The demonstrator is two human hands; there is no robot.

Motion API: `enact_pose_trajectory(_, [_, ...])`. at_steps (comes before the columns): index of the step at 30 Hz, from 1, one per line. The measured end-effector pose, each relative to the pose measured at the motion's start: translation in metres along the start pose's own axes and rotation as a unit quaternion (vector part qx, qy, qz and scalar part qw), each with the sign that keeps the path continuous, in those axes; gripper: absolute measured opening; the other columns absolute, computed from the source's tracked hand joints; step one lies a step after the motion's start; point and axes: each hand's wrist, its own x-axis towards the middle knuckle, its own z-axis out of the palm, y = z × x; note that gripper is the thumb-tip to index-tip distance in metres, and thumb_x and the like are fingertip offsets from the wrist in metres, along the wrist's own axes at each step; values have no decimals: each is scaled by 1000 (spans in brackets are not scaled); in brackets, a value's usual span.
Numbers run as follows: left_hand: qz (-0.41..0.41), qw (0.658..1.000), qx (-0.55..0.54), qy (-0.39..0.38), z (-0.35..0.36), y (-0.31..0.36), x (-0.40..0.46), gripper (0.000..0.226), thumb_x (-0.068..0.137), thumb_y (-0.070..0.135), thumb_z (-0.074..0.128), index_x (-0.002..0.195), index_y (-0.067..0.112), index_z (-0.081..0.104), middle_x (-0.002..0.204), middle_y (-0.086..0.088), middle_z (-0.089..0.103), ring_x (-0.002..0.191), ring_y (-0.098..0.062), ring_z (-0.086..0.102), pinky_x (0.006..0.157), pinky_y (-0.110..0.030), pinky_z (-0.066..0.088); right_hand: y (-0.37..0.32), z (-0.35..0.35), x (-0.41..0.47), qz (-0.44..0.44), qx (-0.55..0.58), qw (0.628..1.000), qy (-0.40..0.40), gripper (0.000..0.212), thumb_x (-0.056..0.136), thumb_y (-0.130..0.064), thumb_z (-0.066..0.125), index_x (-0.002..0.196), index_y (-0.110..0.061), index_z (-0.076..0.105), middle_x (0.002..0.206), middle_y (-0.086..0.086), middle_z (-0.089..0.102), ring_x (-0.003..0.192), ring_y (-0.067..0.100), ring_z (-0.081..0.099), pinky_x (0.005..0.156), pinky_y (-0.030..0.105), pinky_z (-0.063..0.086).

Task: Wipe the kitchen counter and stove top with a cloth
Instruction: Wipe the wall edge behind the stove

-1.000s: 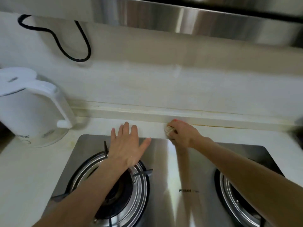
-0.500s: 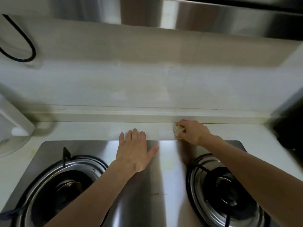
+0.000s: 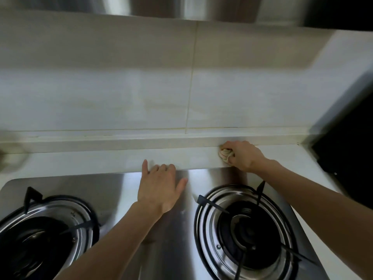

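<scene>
My right hand [image 3: 243, 155] grips a balled-up beige cloth [image 3: 225, 154] and presses it on the white counter [image 3: 101, 161] strip behind the stove, against the low back ledge. My left hand [image 3: 160, 185] lies flat, fingers spread, on the back edge of the stainless steel stove top [image 3: 177, 229], between the two burners. It holds nothing. The left burner [image 3: 40, 237] and right burner [image 3: 248, 229] have black pan supports.
A tiled wall [image 3: 141, 87] rises behind the ledge. A steel range hood [image 3: 181, 7] hangs overhead. A dark object [image 3: 347, 142] stands at the right end of the counter. A blurred white shape [image 3: 8, 158] sits at the far left edge.
My right hand has slid the cloth to the right along the back ledge. The view has shifted right, so the white kettle has left the frame. My left hand stays flat on the stove.
</scene>
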Motion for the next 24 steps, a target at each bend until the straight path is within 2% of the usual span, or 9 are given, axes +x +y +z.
enact_pose_trajectory(3, [-1, 1000, 14, 3, 0, 2, 0, 63, 93, 63, 14, 120, 20, 52, 115, 1, 61, 118, -21, 51, 117, -52, 4, 5, -2, -1, -7, -16, 1000, 12, 37, 85, -13, 53, 118, -28, 63, 117, 2, 64, 107, 30, 57, 79, 33, 43])
enact_pose_trajectory(8, [-16, 1000, 7, -1, 1, 6, 3, 71, 92, 66, 8, 113, 19, 57, 116, -1, 61, 122, -21, 48, 117, -55, 8, 30, -9, -8, 8, -5, 1000, 26, 45, 86, -14, 53, 125, -33, 61, 126, 4, 62, 113, 32, 56, 88, 36, 45])
enact_pose_trajectory(12, [-27, 1000, -15, -2, 3, 7, 4, 76, 90, 67, 5, 111, 18, 59, 118, -2, 60, 126, -22, 45, 117, -55, 9, 48, -6, -12, 10, 5, 999, 46, 38, 89, -19, 52, 124, -32, 61, 124, 5, 64, 109, 34, 57, 86, 38, 45])
enact_pose_trajectory(16, [-31, 999, -29, -7, 3, 3, 6, 81, 88, 69, 1, 117, 18, 58, 122, -2, 59, 126, -21, 45, 117, -54, 10, 64, -6, -16, 38, 14, 997, 61, 34, 90, -25, 52, 122, -33, 60, 119, 4, 65, 103, 31, 58, 80, 37, 45])
enact_pose_trajectory(20, [-33, 998, -46, -8, 5, 6, 7, 81, 87, 70, 1, 114, 17, 57, 119, -5, 59, 121, -22, 49, 116, -54, 15, 73, -2, -19, 50, 27, 995, 77, 37, 88, -20, 51, 122, -33, 59, 118, 5, 65, 101, 32, 58, 77, 36, 43])
enact_pose_trajectory(24, [-36, 998, -51, -11, 11, 3, 7, 86, 85, 71, -2, 121, 16, 54, 126, -6, 56, 125, -24, 46, 116, -52, 19, 81, 3, -23, 93, 31, 988, 116, 32, 92, -16, 51, 121, -26, 59, 118, 3, 64, 103, 31, 58, 82, 37, 44])
